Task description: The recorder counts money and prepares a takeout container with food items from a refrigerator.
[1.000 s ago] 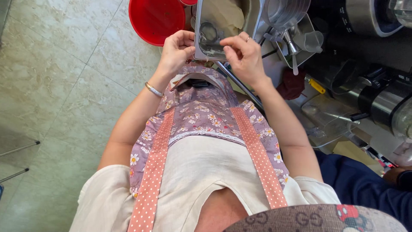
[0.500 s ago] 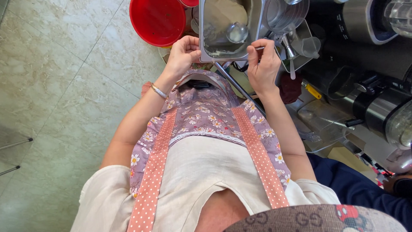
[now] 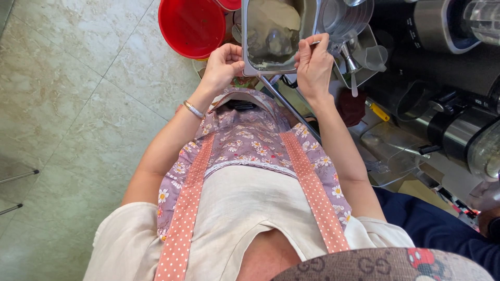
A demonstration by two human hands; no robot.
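Head view, left hand: the left hand (image 3: 223, 63) is closed on the near left rim of a square steel container (image 3: 255, 65), thumb on the edge, steadying it.
Head view, right hand: the right hand (image 3: 312, 65) is closed around a thin metal handle (image 3: 315, 43) at the container's right rim; the handle's working end reaches down inside, blurred among pale, wet-looking contents I cannot identify.
Head view, container: held up in front of the flowered apron (image 3: 245, 140), over the edge of a crowded table (image 3: 396, 151), apparently carried by the hands alone.
Head view, surroundings: a red bucket (image 3: 191, 26) stands on the tiled floor (image 3: 78, 104) just left of the container; clear measuring jugs (image 3: 346, 18) and steel machines (image 3: 458, 125) lie close on the right.
Risk, tipping: the left hand grips only one edge, so a hard scrape by the right could tilt the container and spill onto apron or floor.
Risk, knock: the right elbow works near the jugs; a wide stroke might topple them.
Risk, slip: a wet rim could slide out from under the thumb.
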